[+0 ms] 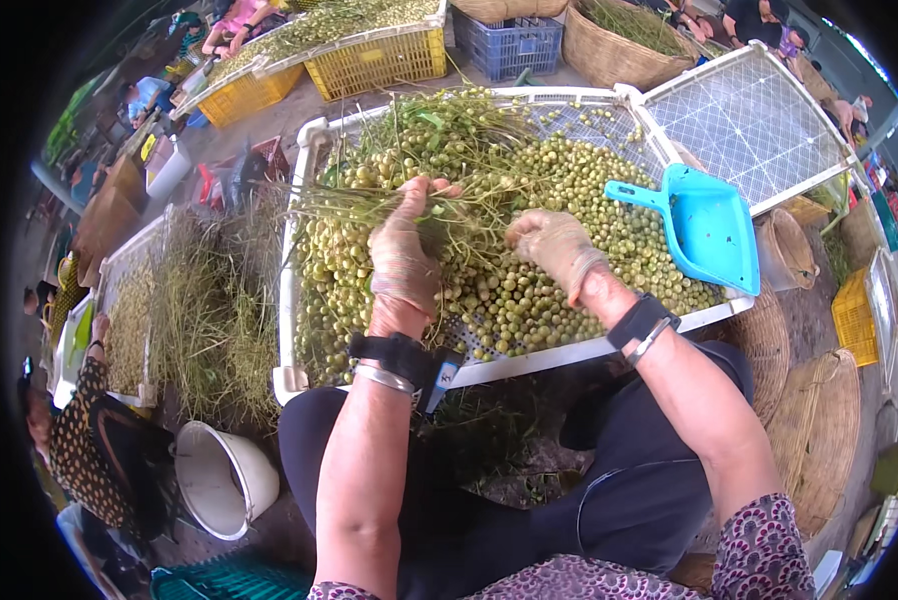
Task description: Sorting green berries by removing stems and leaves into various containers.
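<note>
My left hand [406, 255], partly wrapped in a thin covering, grips a bunch of thin green stems [344, 198], some with small round fruits on them. To its right, my right hand [557, 244] is wrapped likewise, its fingers curled close to the stem ends above the fruit. Whether it pinches anything cannot be told. Both hands are over a white plastic mesh tray [287, 300] before me. Loose yellow-green round fruits [576, 176] cover much of it, and a heap of stemmed fruit [449, 124] sits at its far side.
A blue plastic dustpan [719, 225] rests on the tray's right edge. Beyond it leans a white mesh screen [749, 124]. Cut stems [208, 315] are piled to the left, above a white bucket [212, 480]. Woven baskets [816, 442] stand right. A person [92, 442] sits at far left.
</note>
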`<move>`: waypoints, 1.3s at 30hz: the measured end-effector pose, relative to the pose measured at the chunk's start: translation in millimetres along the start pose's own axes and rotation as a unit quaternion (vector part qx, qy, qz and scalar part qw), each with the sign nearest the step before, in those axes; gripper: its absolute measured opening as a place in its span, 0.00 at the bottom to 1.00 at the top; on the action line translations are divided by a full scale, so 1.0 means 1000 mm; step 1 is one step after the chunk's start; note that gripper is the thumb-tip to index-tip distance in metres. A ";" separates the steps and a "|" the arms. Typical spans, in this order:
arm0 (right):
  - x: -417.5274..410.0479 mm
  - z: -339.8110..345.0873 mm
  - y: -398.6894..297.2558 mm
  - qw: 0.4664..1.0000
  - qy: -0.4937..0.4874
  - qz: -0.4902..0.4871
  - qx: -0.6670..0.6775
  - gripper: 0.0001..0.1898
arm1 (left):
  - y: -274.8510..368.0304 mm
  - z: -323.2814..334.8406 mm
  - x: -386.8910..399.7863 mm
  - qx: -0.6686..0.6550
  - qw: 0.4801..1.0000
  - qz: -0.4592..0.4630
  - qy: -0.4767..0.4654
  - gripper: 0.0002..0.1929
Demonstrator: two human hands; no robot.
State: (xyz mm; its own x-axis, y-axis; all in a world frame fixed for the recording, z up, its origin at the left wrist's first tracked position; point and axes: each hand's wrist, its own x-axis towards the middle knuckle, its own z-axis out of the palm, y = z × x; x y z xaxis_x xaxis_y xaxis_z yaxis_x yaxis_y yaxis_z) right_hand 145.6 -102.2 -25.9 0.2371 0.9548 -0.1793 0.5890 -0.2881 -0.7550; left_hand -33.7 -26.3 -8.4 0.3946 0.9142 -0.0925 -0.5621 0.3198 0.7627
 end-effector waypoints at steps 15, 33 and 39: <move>-0.015 -0.031 -0.020 0.935 -0.164 -0.059 0.308 0.16 | 0.002 0.002 -0.004 -0.082 0.996 -0.033 -0.023 0.11; -0.003 -0.059 0.069 0.916 -0.125 0.176 -0.338 0.11 | 0.008 0.006 -0.008 0.182 0.979 -0.079 -0.058 0.13; -0.008 -0.086 0.054 0.994 -0.051 0.032 -0.088 0.13 | 0.007 0.013 -0.006 0.272 0.956 -0.044 -0.102 0.12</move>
State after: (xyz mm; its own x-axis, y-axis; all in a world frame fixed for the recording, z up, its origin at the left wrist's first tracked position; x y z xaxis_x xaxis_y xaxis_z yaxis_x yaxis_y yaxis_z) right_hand 242.4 -131.4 -11.3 0.2036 0.9340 -0.2936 0.7038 -0.3481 -0.6193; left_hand -30.1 -33.2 5.8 0.5868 0.8051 -0.0869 -0.0809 0.1650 0.9830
